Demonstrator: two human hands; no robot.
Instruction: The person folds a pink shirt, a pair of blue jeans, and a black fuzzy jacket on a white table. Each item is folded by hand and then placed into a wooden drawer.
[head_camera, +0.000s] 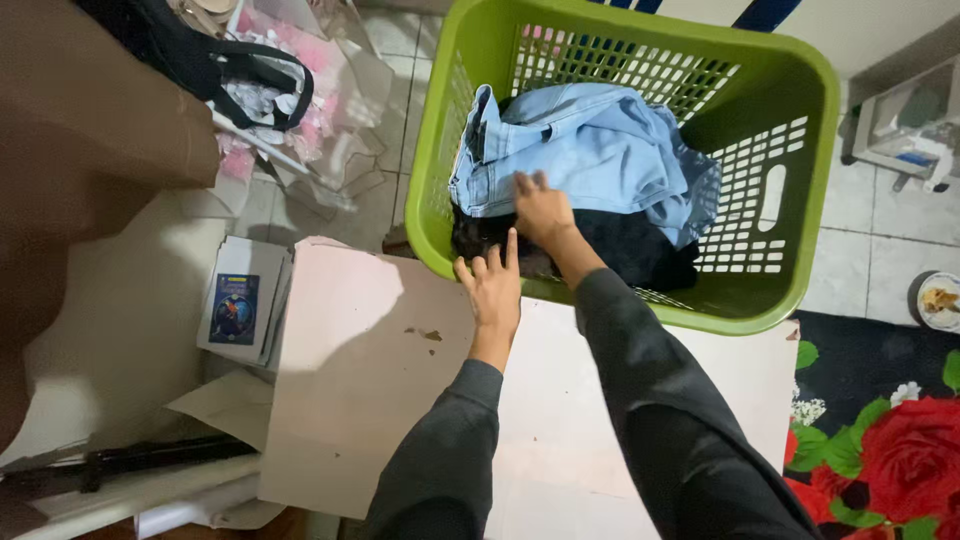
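Below, my right hand (541, 207) lies flat, fingers spread, on light-blue jeans (590, 150) inside the green laundry basket (800, 120); my left hand (492, 285) hooks its rim, fingers curled.

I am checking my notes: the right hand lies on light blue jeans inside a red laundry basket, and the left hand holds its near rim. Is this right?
Not quite: the laundry basket is green, not red, as the head view shows. The right hand does lie on the light blue jeans, and the left hand holds the near rim.
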